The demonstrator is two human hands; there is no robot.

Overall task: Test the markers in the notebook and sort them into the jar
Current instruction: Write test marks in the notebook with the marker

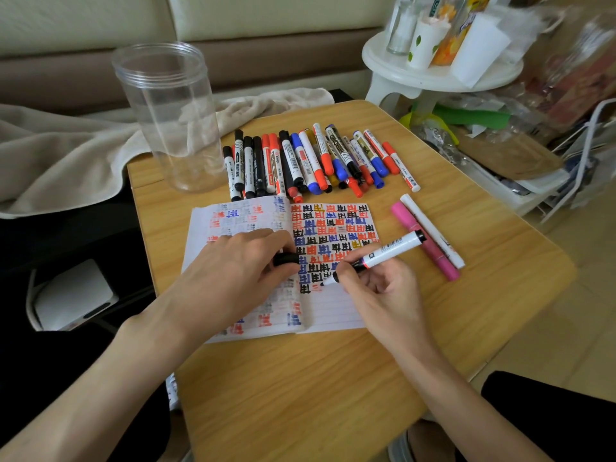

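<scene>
The right grip [376,288] is pinching the uncapped marker [390,250], its long axis slanting up-right with tip on the notebook [333,311], while the left grip [240,261], nearer the empty jar [166,118] standing far-left on the worktop [300,378], is clasping its black cap [286,259].

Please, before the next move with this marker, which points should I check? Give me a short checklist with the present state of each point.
1. Marker gripped by the right hand, tip at the notebook: ok.
2. Cap ready, pinched in the left hand: ok.
3. Notebook pressed flat under the left hand: ok.
4. Jar upright, top open, no markers inside: ok.
5. Fresh stroke shows ink: cannot tell, the tip and fingers hide it.
6. Blank lines below the writing: ok.
</scene>
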